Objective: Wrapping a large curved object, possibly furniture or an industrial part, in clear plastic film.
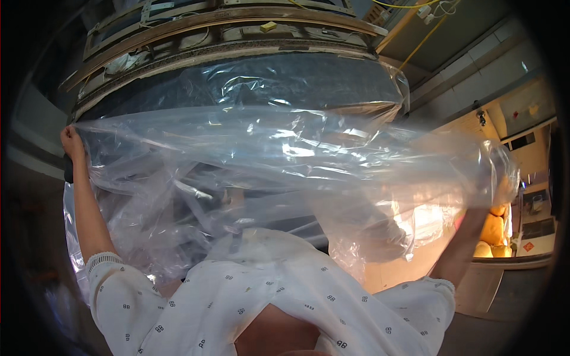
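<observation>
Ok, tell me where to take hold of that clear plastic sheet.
Probably best along its taut upper edge, at the two ends. The left hand already pinches the left corner of the plastic sheet; the right hand, seen only through the film, is at the right end. The middle sags in loose folds, so come in from the sides.

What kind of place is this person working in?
Probably a furniture or mattress workshop. Both hands, left hand and right hand, stretch a clear plastic sheet over a dark mattress-like slab beneath a bare wooden frame; yellow cables hang overhead.
</observation>
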### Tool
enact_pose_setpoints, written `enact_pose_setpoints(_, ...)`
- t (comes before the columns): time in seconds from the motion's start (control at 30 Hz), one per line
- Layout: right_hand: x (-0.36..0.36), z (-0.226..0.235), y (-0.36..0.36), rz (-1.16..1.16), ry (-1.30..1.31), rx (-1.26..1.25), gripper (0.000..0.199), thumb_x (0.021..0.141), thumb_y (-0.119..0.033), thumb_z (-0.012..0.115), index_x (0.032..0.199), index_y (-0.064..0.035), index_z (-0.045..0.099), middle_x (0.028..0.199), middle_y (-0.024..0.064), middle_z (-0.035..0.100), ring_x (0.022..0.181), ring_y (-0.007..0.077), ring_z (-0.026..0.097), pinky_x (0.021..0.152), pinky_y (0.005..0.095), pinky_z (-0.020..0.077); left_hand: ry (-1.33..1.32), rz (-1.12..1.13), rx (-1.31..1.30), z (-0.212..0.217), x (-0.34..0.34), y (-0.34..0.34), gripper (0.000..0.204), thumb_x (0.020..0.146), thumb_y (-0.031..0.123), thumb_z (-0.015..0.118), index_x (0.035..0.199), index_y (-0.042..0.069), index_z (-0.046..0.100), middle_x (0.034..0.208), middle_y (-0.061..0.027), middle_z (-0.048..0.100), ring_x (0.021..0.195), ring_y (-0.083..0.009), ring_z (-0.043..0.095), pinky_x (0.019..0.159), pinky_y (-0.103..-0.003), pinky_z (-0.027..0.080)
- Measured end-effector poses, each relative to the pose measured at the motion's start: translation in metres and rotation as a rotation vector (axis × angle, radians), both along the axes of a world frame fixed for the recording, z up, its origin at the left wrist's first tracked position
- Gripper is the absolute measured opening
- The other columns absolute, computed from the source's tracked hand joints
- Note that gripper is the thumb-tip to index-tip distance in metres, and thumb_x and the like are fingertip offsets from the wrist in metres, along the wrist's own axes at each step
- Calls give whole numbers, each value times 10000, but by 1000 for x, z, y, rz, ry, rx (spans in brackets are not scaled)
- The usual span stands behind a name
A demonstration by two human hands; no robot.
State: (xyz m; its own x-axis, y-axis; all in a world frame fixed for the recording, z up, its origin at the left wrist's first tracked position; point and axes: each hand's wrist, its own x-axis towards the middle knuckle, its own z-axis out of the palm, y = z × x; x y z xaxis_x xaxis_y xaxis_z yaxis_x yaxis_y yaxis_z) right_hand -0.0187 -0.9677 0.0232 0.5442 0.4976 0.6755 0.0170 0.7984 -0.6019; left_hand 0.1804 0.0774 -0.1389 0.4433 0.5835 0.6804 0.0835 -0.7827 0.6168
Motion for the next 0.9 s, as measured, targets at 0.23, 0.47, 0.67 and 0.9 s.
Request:
enact_pose_setpoints(0.23,36,180,-69,1991,372,1942,353,857,-273,534,1131,-50,536,1137,153,551,931,343,566,769,423,456,243,-94,87,6,-4,-63,320,883,273,521,1030,-7,570,992,-147,603,912,-256,576,809,-329,428)
enact_pose_setpoints(0.47,110,-19,121,1775,1433,2273,492,876,-300,531,1332,-190,380,1373,15,382,1250,238,377,1007,412,315,235,70,251,-9,-40,60,378,885,301,494,1027,-42,567,1006,-202,586,944,-333,559,831,-373,428)
enact_pose_setpoints(0.67,159,-79,98,2608,842,2738,429,845,-308,579,1200,-78,513,1259,105,470,1167,261,431,905,362,394,381,121,403,2,-65,64,336,898,276,460,1050,-10,546,1011,-196,578,948,-340,554,831,-388,419)
enact_pose_setpoints(0.9,219,-58,158,2603,986,2164,293,789,-251,632,997,-47,600,979,97,551,951,252,512,837,345,393,407,176,319,7,-61,21,310,897,246,464,1063,-4,542,1023,-169,583,950,-314,560,828,-364,425)
